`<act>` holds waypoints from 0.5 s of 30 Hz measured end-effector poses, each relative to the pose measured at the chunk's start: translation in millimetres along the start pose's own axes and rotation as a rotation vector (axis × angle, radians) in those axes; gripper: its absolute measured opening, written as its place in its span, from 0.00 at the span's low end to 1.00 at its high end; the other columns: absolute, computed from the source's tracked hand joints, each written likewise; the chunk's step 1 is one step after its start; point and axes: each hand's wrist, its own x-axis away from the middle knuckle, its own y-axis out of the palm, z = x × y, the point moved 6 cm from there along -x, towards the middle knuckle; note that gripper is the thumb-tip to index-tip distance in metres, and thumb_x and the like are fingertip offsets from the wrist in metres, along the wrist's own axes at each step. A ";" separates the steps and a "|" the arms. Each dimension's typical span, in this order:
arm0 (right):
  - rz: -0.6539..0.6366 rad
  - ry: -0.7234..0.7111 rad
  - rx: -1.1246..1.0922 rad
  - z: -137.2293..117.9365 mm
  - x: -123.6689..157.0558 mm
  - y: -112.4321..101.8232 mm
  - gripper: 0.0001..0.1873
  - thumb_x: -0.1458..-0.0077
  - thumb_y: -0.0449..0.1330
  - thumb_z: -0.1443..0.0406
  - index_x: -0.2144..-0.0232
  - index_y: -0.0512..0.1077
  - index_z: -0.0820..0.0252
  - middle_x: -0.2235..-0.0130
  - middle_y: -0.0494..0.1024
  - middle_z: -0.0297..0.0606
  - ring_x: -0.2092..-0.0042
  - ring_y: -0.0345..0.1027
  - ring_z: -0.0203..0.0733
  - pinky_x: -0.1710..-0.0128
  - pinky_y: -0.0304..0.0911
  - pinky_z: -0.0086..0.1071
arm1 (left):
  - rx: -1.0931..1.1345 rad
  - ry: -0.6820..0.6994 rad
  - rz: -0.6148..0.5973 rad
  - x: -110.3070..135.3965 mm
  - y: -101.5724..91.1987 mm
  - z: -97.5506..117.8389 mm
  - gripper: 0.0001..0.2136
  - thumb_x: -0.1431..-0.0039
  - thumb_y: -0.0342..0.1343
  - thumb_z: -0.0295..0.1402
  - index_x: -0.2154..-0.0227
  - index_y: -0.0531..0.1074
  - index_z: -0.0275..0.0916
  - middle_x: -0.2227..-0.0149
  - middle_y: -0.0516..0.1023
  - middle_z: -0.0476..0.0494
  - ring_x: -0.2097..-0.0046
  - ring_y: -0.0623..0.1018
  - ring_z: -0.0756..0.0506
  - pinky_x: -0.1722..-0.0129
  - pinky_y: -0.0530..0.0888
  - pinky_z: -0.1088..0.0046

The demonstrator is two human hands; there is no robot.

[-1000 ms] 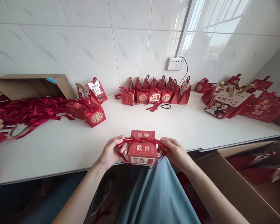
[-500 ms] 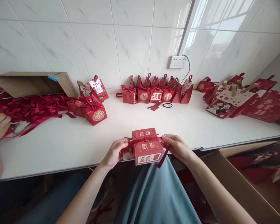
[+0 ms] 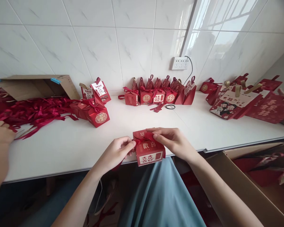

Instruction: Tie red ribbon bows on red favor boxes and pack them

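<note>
A red gift box (image 3: 150, 148) with gold lettering and a white label on its front sits at the counter's front edge, partly over it. A dark red ribbon (image 3: 144, 138) runs across its top. At the box's left side, my left hand (image 3: 123, 148) is closed, pinching the ribbon between thumb and fingers. My right hand (image 3: 171, 140) reaches over the top right of the box, its thumb and fingers closed on the ribbon. The part of the ribbon under my right fingers is hidden.
Finished red boxes (image 3: 158, 96) stand in rows by the wall, a black ring (image 3: 170, 107) before them. Ribbons (image 3: 44, 110) heap beside an open carton (image 3: 41, 86). Red bags (image 3: 229, 101) stand right; another carton (image 3: 248, 179) is below. Another person's hand (image 3: 1, 137) is at left.
My right hand has moved left from the ribbon's outer end to over the box top. My left hand has come closer to the box's middle. The other person's hand shifted slightly.
</note>
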 end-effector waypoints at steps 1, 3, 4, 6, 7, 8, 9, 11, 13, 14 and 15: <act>0.013 -0.031 0.030 -0.3 -2.6 2.8 0.12 0.43 0.56 0.60 0.66 0.77 0.59 0.52 0.76 0.43 0.49 0.68 0.50 0.51 0.62 0.40 | -0.022 0.002 0.002 0.1 -0.3 1.4 0.16 0.42 0.49 0.46 0.77 0.63 0.39 0.79 0.66 0.52 0.76 0.66 0.51 0.75 0.62 0.76; 0.025 -0.096 0.085 -0.7 -6.8 7.6 0.11 0.43 0.56 0.62 0.65 0.78 0.58 0.53 0.77 0.42 0.48 0.67 0.49 0.51 0.61 0.40 | -0.065 0.018 0.005 0.8 -1.3 5.4 0.16 0.42 0.49 0.45 0.76 0.64 0.39 0.78 0.67 0.52 0.76 0.67 0.51 0.74 0.63 0.76; 0.020 -0.117 0.106 -0.4 -8.6 9.8 0.11 0.43 0.55 0.63 0.64 0.78 0.57 0.54 0.78 0.41 0.50 0.69 0.48 0.52 0.62 0.39 | -0.080 0.028 0.003 1.4 -1.8 7.8 0.15 0.42 0.49 0.45 0.76 0.64 0.39 0.79 0.68 0.52 0.76 0.67 0.51 0.74 0.63 0.76; 0.015 -0.136 0.136 1.1 -11.9 12.4 0.12 0.42 0.54 0.64 0.64 0.78 0.57 0.57 0.79 0.39 0.55 0.72 0.45 0.56 0.64 0.36 | -0.096 0.039 -0.001 2.3 -2.9 12.6 0.14 0.42 0.50 0.44 0.76 0.65 0.39 0.79 0.67 0.52 0.76 0.67 0.51 0.75 0.62 0.76; 0.020 -0.137 0.148 1.9 -13.5 12.7 0.12 0.42 0.54 0.64 0.64 0.78 0.57 0.58 0.79 0.39 0.57 0.72 0.44 0.57 0.65 0.35 | -0.104 0.038 0.001 2.3 -3.6 14.6 0.14 0.42 0.50 0.44 0.76 0.65 0.39 0.79 0.67 0.53 0.76 0.66 0.51 0.76 0.61 0.77; 0.028 -0.137 0.157 2.6 -15.0 12.6 0.12 0.41 0.54 0.64 0.64 0.78 0.57 0.58 0.79 0.39 0.58 0.72 0.43 0.57 0.65 0.35 | -0.113 0.038 0.009 2.0 -4.6 16.3 0.14 0.42 0.50 0.44 0.76 0.65 0.39 0.79 0.67 0.53 0.77 0.66 0.51 0.76 0.61 0.77; 0.035 -0.137 0.162 3.1 -16.5 12.4 0.12 0.42 0.54 0.64 0.64 0.78 0.57 0.57 0.79 0.40 0.56 0.72 0.43 0.56 0.64 0.35 | -0.121 0.042 0.018 1.2 -5.6 17.8 0.14 0.42 0.50 0.43 0.76 0.66 0.39 0.79 0.67 0.53 0.77 0.66 0.51 0.76 0.60 0.77; 0.033 -0.135 0.161 3.7 -19.4 12.6 0.11 0.42 0.54 0.64 0.66 0.77 0.58 0.54 0.77 0.40 0.53 0.71 0.45 0.55 0.63 0.35 | -0.121 0.059 0.033 -1.4 -7.0 19.8 0.13 0.42 0.51 0.41 0.76 0.67 0.39 0.78 0.69 0.53 0.76 0.66 0.51 0.75 0.61 0.77; 0.003 -0.131 0.161 3.8 -22.2 14.8 0.11 0.43 0.54 0.65 0.68 0.77 0.58 0.54 0.78 0.39 0.52 0.71 0.45 0.55 0.63 0.34 | -0.099 0.082 0.034 -4.6 -7.3 20.4 0.11 0.43 0.52 0.39 0.75 0.68 0.39 0.76 0.70 0.52 0.75 0.67 0.51 0.74 0.61 0.77; -0.011 -0.127 0.168 3.9 -23.5 16.0 0.11 0.43 0.54 0.65 0.69 0.77 0.58 0.56 0.78 0.39 0.54 0.71 0.45 0.57 0.64 0.34 | -0.087 0.088 0.031 -6.1 -7.2 19.9 0.10 0.43 0.52 0.38 0.74 0.68 0.39 0.76 0.71 0.52 0.75 0.68 0.51 0.74 0.61 0.77; -0.013 -0.122 0.178 4.1 -24.7 16.5 0.11 0.43 0.54 0.65 0.69 0.77 0.59 0.59 0.79 0.38 0.57 0.72 0.44 0.58 0.64 0.33 | -0.078 0.089 0.028 -7.3 -7.0 19.1 0.09 0.43 0.52 0.38 0.74 0.69 0.39 0.75 0.72 0.52 0.74 0.68 0.51 0.74 0.62 0.77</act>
